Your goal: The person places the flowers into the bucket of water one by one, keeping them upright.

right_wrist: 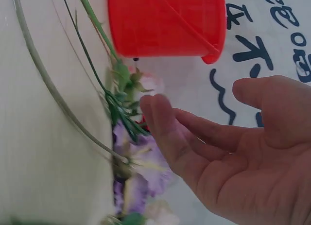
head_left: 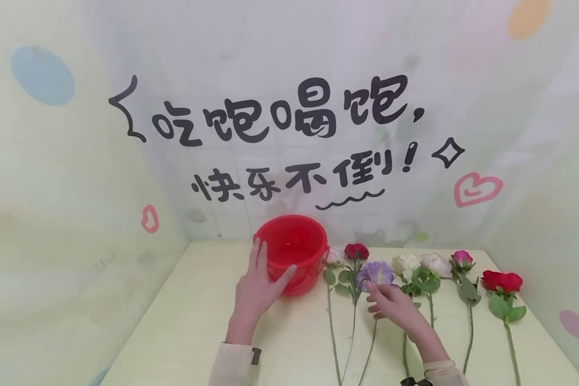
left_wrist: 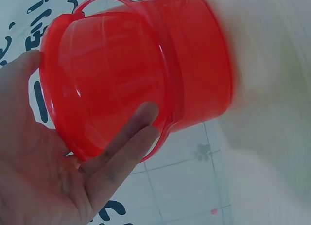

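Note:
A red bucket (head_left: 304, 281) with a thin handle stands upright near the back edge of the table. My left hand (head_left: 255, 292) is at its left front, with fairly straight fingers against the outside and the thumb by the near rim; the left wrist view shows this hand (left_wrist: 53, 171) spread along the bucket (left_wrist: 112, 64). Over the lower edge of a purple flower (head_left: 380, 272) is my right hand (head_left: 400, 312), palm turned left. In the right wrist view its loosely bent fingers (right_wrist: 167, 123) hold nothing, beside the purple flower (right_wrist: 153, 159).
Right of the bucket, several flowers lie in a row, stems toward me: a dark red one (head_left: 356, 251), a cream one (head_left: 407, 264), a pale pink one (head_left: 436, 265), a magenta one (head_left: 462, 259) and a red one (head_left: 502, 281). A printed backdrop (head_left: 289, 48) stands behind the table.

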Tool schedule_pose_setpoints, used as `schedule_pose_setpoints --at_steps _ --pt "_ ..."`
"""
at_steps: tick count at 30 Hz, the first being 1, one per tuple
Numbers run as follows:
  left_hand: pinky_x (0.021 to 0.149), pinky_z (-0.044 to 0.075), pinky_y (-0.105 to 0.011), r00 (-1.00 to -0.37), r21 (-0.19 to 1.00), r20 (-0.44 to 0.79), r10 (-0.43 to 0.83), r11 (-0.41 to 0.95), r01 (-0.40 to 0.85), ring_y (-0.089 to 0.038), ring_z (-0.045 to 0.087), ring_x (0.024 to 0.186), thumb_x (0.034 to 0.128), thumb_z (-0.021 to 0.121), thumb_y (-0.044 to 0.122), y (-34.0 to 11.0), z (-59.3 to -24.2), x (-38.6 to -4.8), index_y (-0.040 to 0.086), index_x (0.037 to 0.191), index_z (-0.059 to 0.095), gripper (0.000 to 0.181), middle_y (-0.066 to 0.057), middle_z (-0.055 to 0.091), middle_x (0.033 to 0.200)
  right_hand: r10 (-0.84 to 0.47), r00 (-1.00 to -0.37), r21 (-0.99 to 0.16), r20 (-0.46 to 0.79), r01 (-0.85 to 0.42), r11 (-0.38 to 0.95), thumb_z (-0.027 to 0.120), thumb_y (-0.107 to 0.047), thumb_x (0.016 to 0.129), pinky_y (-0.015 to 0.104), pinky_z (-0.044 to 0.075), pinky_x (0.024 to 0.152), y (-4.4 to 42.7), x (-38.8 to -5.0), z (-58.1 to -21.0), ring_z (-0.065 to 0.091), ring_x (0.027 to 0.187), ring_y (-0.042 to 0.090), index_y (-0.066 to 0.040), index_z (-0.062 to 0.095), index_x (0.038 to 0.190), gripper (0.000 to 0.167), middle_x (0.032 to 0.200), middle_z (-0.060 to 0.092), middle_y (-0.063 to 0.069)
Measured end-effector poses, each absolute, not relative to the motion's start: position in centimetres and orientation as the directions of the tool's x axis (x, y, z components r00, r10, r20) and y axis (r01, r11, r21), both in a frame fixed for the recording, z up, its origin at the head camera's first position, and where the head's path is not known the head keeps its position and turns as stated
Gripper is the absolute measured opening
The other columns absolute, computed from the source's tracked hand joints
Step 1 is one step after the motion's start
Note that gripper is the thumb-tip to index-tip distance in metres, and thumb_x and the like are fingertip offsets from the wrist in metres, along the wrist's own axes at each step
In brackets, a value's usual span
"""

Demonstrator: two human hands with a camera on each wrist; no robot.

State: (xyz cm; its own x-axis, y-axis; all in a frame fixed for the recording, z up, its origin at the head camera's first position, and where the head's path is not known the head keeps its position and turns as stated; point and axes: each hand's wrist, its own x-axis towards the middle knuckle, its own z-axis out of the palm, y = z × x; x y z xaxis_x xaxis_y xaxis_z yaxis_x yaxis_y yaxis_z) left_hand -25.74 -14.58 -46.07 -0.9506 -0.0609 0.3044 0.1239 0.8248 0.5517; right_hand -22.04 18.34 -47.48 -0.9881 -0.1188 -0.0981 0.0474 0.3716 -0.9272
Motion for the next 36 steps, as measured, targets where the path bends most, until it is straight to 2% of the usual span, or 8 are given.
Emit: schedule_pose_setpoints --at_steps 4,8,11,14,20,27,36 --pt "0.077 0.065 -0.046 -0.951 0.552 0.304 -0.062 0.824 0.123 -0.028 0.070 0.086 0.0887 0.070 0.071 -14.6 -46.1 -25.6 0.019 0.171 0.017 0.111 -0.006 0.030 0.169 -0.231 -0.964 -0.973 -0.131 0.080 0.216 0.050 -0.036 0.113 0.042 0.064 0.086 18.0 -23.0 -48.9 0.075 0.100 0.038 0.024 0.048 0.139 0.065 0.123 0.067 0.035" --pt "0.075 0.065 -0.043 -0.945 0.546 0.325 -0.048 0.825 0.146 -0.024 0.068 0.082 0.0900 0.067 0.072 -14.6 -45.9 -25.9 0.018 0.170 0.019 0.108 -0.005 0.028 0.170 -0.333 -0.929 -0.986 -0.160 0.136 0.093 0.046 -0.039 0.114 0.042 0.063 0.089 17.7 -24.0 -49.4 0.074 0.104 0.039 0.026 0.044 0.139 0.070 0.127 0.063 0.039" --pt "0.073 0.065 -0.042 -0.943 0.551 0.330 -0.045 0.820 0.153 -0.022 0.067 0.078 0.0904 0.067 0.071 -14.6 -45.7 -26.0 0.018 0.170 0.019 0.108 -0.005 0.029 0.170 -0.364 -0.915 -0.985 -0.175 0.167 0.053 0.047 -0.041 0.114 0.042 0.062 0.091 17.3 -24.5 -49.6 0.074 0.106 0.038 0.026 0.044 0.140 0.072 0.129 0.062 0.039" --pt "0.074 0.065 -0.043 -0.945 0.569 0.322 -0.053 0.809 0.148 -0.025 0.069 0.082 0.0899 0.070 0.069 -14.7 -45.8 -26.0 0.019 0.171 0.017 0.109 -0.005 0.028 0.169 -0.389 -0.906 -0.986 -0.169 0.161 0.053 0.048 -0.038 0.113 0.041 0.061 0.093 16.5 -24.9 -49.7 0.074 0.108 0.038 0.027 0.043 0.139 0.071 0.129 0.062 0.040" --pt "0.082 0.065 -0.048 -0.955 0.646 0.291 -0.052 0.747 0.156 -0.037 0.067 0.115 0.0872 0.076 0.066 -14.8 -46.4 -25.9 0.026 0.171 0.011 0.113 0.000 0.022 0.172 -0.384 -0.909 -0.986 -0.162 0.136 0.094 0.051 -0.034 0.113 0.043 0.062 0.092 14.8 -24.9 -50.3 0.074 0.106 0.041 0.028 0.046 0.136 0.066 0.122 0.065 0.039" --pt "0.082 0.065 -0.047 -0.949 0.661 0.310 -0.049 0.729 0.178 -0.037 0.067 0.114 0.0874 0.077 0.065 -14.7 -47.3 -25.8 0.024 0.171 0.011 0.114 0.000 0.026 0.169 -0.343 -0.925 -0.984 -0.162 0.125 0.128 0.051 -0.027 0.113 0.043 0.064 0.085 13.6 -25.1 -51.6 0.076 0.096 0.038 0.029 0.049 0.130 0.059 0.112 0.070 0.034" --pt "0.082 0.065 -0.045 -0.945 0.666 0.322 -0.058 0.723 0.183 -0.032 0.068 0.111 0.0873 0.076 0.066 -14.7 -47.5 -26.1 0.026 0.171 0.011 0.113 0.002 0.029 0.167 -0.274 -0.942 -0.969 -0.195 0.142 0.203 0.061 -0.026 0.108 0.040 0.065 0.079 12.2 -25.7 -51.7 0.077 0.086 0.032 0.021 0.064 0.117 0.048 0.099 0.073 0.024"
